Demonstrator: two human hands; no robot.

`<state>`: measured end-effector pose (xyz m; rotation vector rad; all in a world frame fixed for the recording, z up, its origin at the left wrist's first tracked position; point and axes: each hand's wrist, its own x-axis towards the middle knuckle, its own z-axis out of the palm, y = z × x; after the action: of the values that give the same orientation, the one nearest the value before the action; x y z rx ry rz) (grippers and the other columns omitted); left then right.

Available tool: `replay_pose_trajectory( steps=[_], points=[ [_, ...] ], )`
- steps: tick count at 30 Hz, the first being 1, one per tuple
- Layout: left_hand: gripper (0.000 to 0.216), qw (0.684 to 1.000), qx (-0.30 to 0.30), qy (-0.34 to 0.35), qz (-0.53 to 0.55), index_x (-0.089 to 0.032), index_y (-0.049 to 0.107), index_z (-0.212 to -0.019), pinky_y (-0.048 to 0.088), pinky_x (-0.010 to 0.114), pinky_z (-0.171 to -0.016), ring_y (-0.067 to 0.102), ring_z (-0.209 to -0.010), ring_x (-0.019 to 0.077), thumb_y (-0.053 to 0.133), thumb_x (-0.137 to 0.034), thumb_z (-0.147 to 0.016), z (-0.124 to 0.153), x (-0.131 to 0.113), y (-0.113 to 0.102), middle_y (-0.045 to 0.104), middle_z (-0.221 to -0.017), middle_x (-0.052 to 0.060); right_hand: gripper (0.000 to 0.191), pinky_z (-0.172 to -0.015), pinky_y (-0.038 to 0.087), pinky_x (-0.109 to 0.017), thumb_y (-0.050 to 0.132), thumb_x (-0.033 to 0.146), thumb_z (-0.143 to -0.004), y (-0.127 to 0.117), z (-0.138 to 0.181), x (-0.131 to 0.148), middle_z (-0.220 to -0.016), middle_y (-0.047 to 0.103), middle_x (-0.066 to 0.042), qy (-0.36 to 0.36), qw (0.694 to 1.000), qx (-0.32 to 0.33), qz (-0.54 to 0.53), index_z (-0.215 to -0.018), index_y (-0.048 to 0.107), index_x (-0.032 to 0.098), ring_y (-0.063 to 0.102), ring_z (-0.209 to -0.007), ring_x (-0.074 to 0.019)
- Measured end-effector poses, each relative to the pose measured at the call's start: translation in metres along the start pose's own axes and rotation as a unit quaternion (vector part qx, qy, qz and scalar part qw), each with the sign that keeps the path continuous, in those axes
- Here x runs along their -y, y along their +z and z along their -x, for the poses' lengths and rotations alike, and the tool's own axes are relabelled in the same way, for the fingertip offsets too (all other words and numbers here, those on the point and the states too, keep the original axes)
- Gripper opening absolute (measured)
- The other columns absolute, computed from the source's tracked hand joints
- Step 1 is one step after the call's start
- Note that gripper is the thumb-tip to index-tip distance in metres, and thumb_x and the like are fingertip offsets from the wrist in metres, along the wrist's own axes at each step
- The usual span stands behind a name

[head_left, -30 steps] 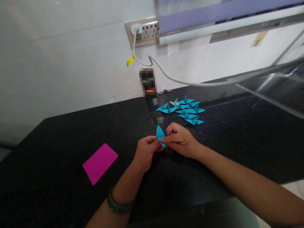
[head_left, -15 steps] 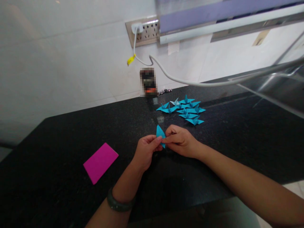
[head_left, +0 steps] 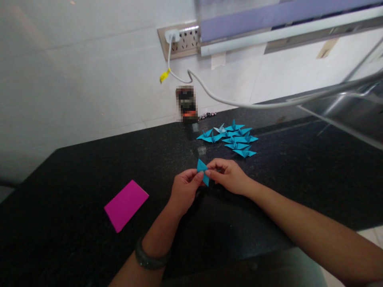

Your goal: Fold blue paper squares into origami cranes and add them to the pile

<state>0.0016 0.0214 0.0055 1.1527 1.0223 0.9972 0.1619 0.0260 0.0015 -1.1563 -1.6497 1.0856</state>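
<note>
A small piece of folded blue paper [head_left: 202, 166], narrow and pointed at both ends, is held between my two hands above the dark counter. My left hand [head_left: 186, 188] pinches its left side, thumb on top. From the right, my right hand [head_left: 228, 174] grips the opposite edge with its thumb and fingers. The undersides of the fingers are partly hidden. Beyond my hands stands a cluster of several blue folded paper cranes [head_left: 236, 139], with one paler crane [head_left: 220, 128] among them.
Pink paper [head_left: 126, 206] lies on the black counter [head_left: 74, 179] at left. A pixelated dark item [head_left: 187, 103] leans against the wall. A white cable [head_left: 227, 102] runs from the wall socket [head_left: 185, 40] across to the right, above the counter near a metal sink [head_left: 356, 107].
My right thumb has come down onto the paper's right edge, where the fingers were curled over it before. The paper has turned slightly. The cranes and pink paper stay put.
</note>
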Motion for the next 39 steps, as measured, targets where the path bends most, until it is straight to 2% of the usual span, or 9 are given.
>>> replay_pose_trajectory(
  steps=[10, 17, 20, 22, 27, 30, 34, 37, 39],
  points=[
    [0.022, 0.971, -0.029, 0.088, -0.221, -0.017, 0.063, -0.062, 0.037, 0.022, -0.053, 0.049, -0.053, 0.0115, 0.055, -0.031, -0.077, 0.002, -0.005, -0.002, 0.057, -0.055, -0.002, 0.014, -0.056, 0.04, -0.022, 0.054, 0.022, -0.08, -0.001, 0.002, 0.004, -0.063, 0.056, 0.0, -0.096, 0.987, -0.027, 0.124, -0.068, 0.058, 0.015, 0.051, -0.059, -0.0096],
    [0.02, 0.978, -0.053, 0.077, -0.187, -0.016, 0.065, -0.066, 0.037, 0.022, -0.052, 0.05, -0.052, 0.0111, 0.058, -0.032, -0.075, 0.003, -0.001, 0.0, 0.058, -0.055, -0.002, 0.019, -0.047, 0.035, -0.02, 0.053, 0.029, -0.079, 0.008, 0.003, 0.005, -0.055, 0.052, 0.003, -0.017, 0.998, -0.035, 0.042, -0.066, 0.055, 0.016, 0.047, -0.049, -0.0082],
    [0.018, 0.984, -0.104, 0.062, -0.13, -0.016, 0.067, -0.078, 0.044, 0.024, -0.06, 0.058, -0.062, 0.0139, 0.067, -0.031, -0.068, 0.0, 0.001, 0.002, 0.066, -0.068, 0.001, 0.019, -0.048, 0.034, -0.021, 0.056, 0.023, -0.076, 0.008, 0.003, 0.005, -0.055, 0.051, 0.002, -0.066, 0.984, -0.105, 0.127, -0.059, 0.052, 0.016, 0.045, -0.05, -0.009],
    [0.02, 0.976, -0.153, 0.068, -0.141, -0.016, 0.067, -0.075, 0.046, 0.025, -0.061, 0.059, -0.063, 0.0142, 0.072, -0.03, -0.063, 0.0, 0.001, 0.003, 0.067, -0.068, 0.001, 0.018, -0.05, 0.035, -0.022, 0.055, 0.019, -0.075, 0.007, 0.003, 0.004, -0.057, 0.05, 0.001, -0.124, 0.963, -0.141, 0.192, -0.058, 0.051, 0.017, 0.045, -0.053, -0.0097],
    [0.027, 0.996, -0.037, 0.05, -0.058, -0.016, 0.069, -0.091, 0.048, 0.029, -0.077, 0.064, -0.081, 0.0183, 0.069, -0.029, -0.068, 0.004, -0.002, 0.007, 0.072, -0.087, 0.005, 0.003, -0.059, 0.043, -0.025, 0.055, 0.017, -0.077, 0.007, 0.005, 0.002, -0.072, 0.057, -0.003, -0.215, 0.944, -0.111, 0.225, -0.077, 0.057, 0.018, 0.053, -0.066, -0.0134],
    [0.023, 0.998, -0.027, 0.044, -0.02, -0.016, 0.069, -0.088, 0.048, 0.029, -0.076, 0.064, -0.08, 0.0176, 0.069, -0.028, -0.068, 0.003, -0.001, 0.006, 0.072, -0.086, 0.004, 0.012, -0.063, 0.046, -0.027, 0.053, 0.015, -0.078, 0.009, 0.005, 0.002, -0.08, 0.059, -0.006, -0.24, 0.945, -0.083, 0.207, -0.089, 0.059, 0.017, 0.055, -0.072, -0.0146],
    [0.019, 0.997, -0.054, 0.045, -0.028, -0.016, 0.069, -0.084, 0.048, 0.026, -0.07, 0.062, -0.072, 0.0149, 0.067, -0.027, -0.069, -0.001, 0.004, 0.003, 0.071, -0.079, 0.002, 0.014, -0.063, 0.046, -0.026, 0.049, 0.013, -0.081, 0.011, 0.006, 0.004, -0.078, 0.061, -0.004, -0.197, 0.966, -0.08, 0.145, -0.088, 0.06, 0.017, 0.057, -0.071, -0.0131],
    [0.019, 0.994, -0.061, 0.046, -0.084, -0.016, 0.07, -0.086, 0.047, 0.027, -0.066, 0.061, -0.069, 0.0154, 0.065, -0.029, -0.072, -0.002, 0.006, 0.0, 0.07, -0.076, 0.002, 0.012, -0.057, 0.044, -0.023, 0.054, 0.015, -0.079, 0.011, 0.005, 0.005, -0.074, 0.058, -0.001, -0.116, 0.98, -0.112, 0.12, -0.088, 0.06, 0.018, 0.054, -0.065, -0.011],
    [0.019, 0.987, -0.058, 0.061, -0.134, -0.017, 0.07, -0.087, 0.047, 0.027, -0.067, 0.061, -0.069, 0.016, 0.063, -0.028, -0.073, -0.002, 0.005, -0.001, 0.07, -0.077, 0.003, 0.013, -0.055, 0.042, -0.022, 0.059, 0.015, -0.076, 0.011, 0.004, 0.005, -0.073, 0.055, 0.0, -0.106, 0.978, -0.124, 0.128, -0.089, 0.06, 0.018, 0.052, -0.064, -0.0106]
  ],
)
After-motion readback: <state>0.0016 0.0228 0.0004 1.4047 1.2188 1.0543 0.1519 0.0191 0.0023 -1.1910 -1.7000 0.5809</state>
